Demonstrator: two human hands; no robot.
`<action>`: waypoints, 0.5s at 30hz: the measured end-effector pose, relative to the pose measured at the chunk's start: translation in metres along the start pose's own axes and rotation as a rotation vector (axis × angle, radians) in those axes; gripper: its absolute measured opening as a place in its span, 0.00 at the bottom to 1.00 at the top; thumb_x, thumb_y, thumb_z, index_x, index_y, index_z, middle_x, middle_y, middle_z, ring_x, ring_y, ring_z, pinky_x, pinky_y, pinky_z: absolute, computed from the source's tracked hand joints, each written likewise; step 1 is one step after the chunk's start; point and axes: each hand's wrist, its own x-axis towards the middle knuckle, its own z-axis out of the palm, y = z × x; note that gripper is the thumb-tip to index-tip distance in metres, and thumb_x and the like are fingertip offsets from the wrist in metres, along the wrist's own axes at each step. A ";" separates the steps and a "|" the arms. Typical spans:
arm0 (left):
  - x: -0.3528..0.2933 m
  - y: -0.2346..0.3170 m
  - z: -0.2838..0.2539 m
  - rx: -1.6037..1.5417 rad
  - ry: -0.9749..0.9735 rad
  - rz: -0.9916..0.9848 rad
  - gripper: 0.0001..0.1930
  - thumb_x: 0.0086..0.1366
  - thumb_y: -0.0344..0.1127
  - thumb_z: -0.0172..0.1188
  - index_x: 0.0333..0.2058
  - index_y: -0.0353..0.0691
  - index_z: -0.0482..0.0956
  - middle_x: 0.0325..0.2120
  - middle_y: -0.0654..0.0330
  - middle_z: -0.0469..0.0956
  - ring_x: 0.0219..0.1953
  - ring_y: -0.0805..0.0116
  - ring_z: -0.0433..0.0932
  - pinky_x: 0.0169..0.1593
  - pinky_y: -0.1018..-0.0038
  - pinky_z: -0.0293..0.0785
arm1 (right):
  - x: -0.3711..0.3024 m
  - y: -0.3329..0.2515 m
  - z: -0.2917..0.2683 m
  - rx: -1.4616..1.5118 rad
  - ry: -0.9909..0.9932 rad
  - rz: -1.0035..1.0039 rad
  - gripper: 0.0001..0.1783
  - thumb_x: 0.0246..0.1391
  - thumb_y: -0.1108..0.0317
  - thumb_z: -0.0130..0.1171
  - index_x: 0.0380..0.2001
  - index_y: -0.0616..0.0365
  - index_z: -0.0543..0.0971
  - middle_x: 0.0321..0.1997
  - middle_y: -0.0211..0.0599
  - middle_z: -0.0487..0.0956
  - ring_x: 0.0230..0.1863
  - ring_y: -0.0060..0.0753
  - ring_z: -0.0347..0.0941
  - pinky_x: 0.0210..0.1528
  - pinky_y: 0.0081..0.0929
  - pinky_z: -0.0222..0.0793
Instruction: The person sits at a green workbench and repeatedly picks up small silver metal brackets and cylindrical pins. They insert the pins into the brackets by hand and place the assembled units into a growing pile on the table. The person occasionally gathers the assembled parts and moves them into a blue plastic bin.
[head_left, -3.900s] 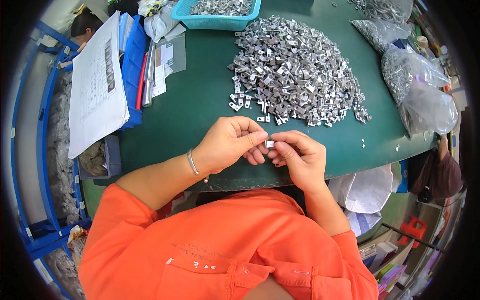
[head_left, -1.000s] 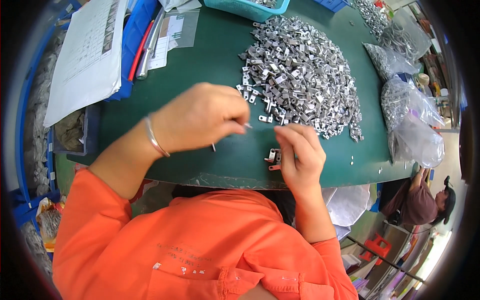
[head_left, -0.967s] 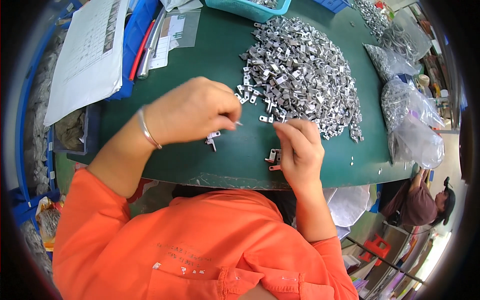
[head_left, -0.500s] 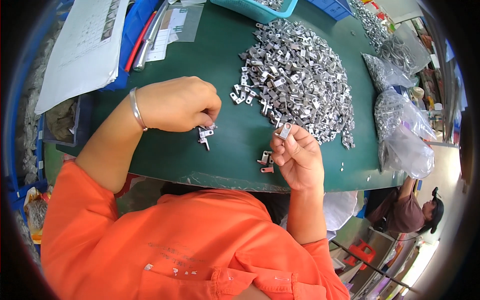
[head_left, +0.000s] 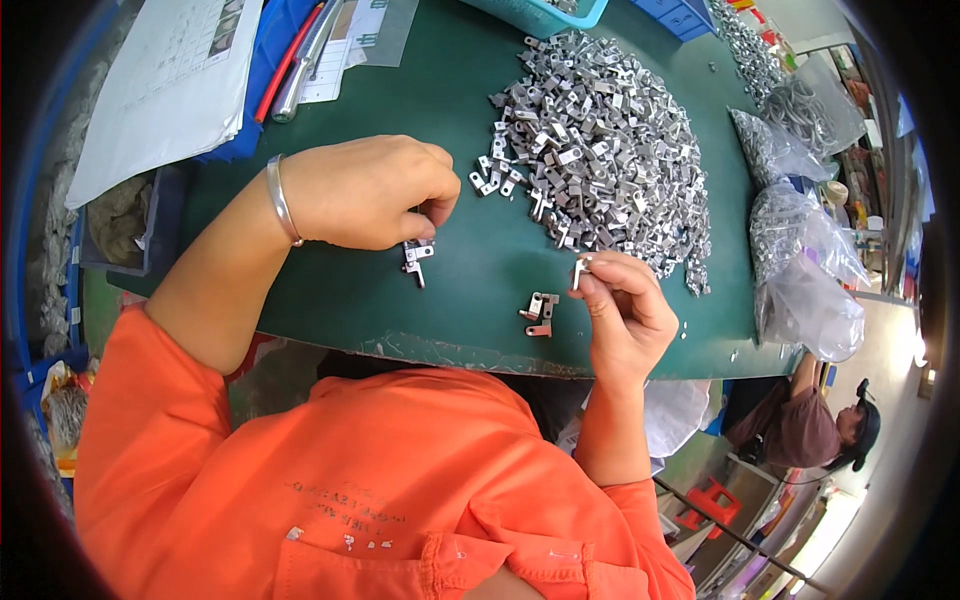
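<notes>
My right hand (head_left: 630, 315) pinches a small silver metal bracket (head_left: 578, 273) between thumb and fingertips, raised above the table near its front edge. Curled with its fingertips pointing down, my left hand (head_left: 375, 193) is closed over the table; whatever its fingertips hold is hidden. Just below those fingertips lies a little cluster of metal brackets (head_left: 416, 262). Another small group of brackets (head_left: 540, 312) rests between my hands, nearer the edge. Beyond my right hand spreads a large heap of similar metal brackets (head_left: 610, 150).
On the green table (head_left: 350, 290), papers (head_left: 160, 90), a red pen (head_left: 288, 65) and a metal tool (head_left: 300, 75) lie left. A turquoise basket (head_left: 535, 15) stands at the back. Bags of metal parts (head_left: 790, 220) line the right side. Another person (head_left: 810, 425) is further right.
My right hand has shifted slightly right and turned the bracket, so it now shows edge-on. My left hand has moved a little right and away from me, still closed.
</notes>
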 end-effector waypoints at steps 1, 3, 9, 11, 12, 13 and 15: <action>0.001 0.000 0.001 0.007 0.049 0.043 0.05 0.51 0.25 0.63 0.26 0.35 0.75 0.25 0.56 0.73 0.28 0.58 0.75 0.33 0.68 0.71 | -0.002 0.003 -0.004 -0.111 0.001 -0.050 0.10 0.48 0.88 0.60 0.35 0.68 0.79 0.41 0.44 0.78 0.35 0.28 0.78 0.38 0.21 0.76; 0.007 0.002 0.005 0.021 0.147 0.128 0.06 0.52 0.26 0.64 0.27 0.35 0.75 0.25 0.57 0.73 0.27 0.61 0.75 0.32 0.70 0.71 | -0.008 0.005 -0.005 -0.157 0.046 -0.045 0.12 0.47 0.88 0.60 0.37 0.68 0.79 0.41 0.44 0.78 0.35 0.28 0.78 0.38 0.20 0.76; 0.015 0.039 0.053 -0.644 0.184 -0.010 0.11 0.56 0.26 0.68 0.36 0.30 0.78 0.30 0.56 0.81 0.32 0.76 0.82 0.36 0.81 0.79 | -0.018 0.002 0.025 -0.223 0.073 -0.219 0.15 0.41 0.89 0.63 0.34 0.64 0.79 0.37 0.43 0.78 0.35 0.34 0.78 0.35 0.23 0.76; 0.017 0.038 0.057 -0.783 0.191 -0.090 0.09 0.57 0.25 0.66 0.36 0.30 0.79 0.29 0.57 0.81 0.31 0.76 0.81 0.36 0.81 0.79 | -0.019 0.004 0.026 -0.244 0.044 -0.261 0.14 0.40 0.89 0.63 0.32 0.64 0.79 0.38 0.44 0.78 0.35 0.33 0.78 0.34 0.23 0.75; 0.017 0.038 0.058 -0.852 0.194 -0.131 0.08 0.57 0.25 0.66 0.36 0.30 0.79 0.29 0.57 0.81 0.31 0.76 0.81 0.35 0.81 0.79 | -0.019 0.003 0.024 -0.266 0.009 -0.274 0.13 0.40 0.89 0.63 0.31 0.64 0.79 0.39 0.45 0.78 0.35 0.33 0.78 0.34 0.23 0.75; 0.017 0.038 0.057 -0.859 0.202 -0.146 0.07 0.58 0.24 0.65 0.35 0.31 0.79 0.28 0.59 0.81 0.31 0.76 0.81 0.34 0.82 0.79 | -0.018 0.003 0.021 -0.275 -0.021 -0.248 0.13 0.41 0.88 0.63 0.32 0.64 0.79 0.40 0.45 0.79 0.36 0.33 0.77 0.34 0.23 0.75; 0.016 0.038 0.054 -0.809 0.182 -0.173 0.07 0.58 0.25 0.65 0.35 0.31 0.79 0.28 0.59 0.81 0.31 0.76 0.81 0.34 0.82 0.78 | -0.017 0.002 0.016 -0.292 -0.080 -0.197 0.11 0.43 0.87 0.62 0.32 0.64 0.79 0.41 0.45 0.79 0.37 0.34 0.77 0.35 0.23 0.75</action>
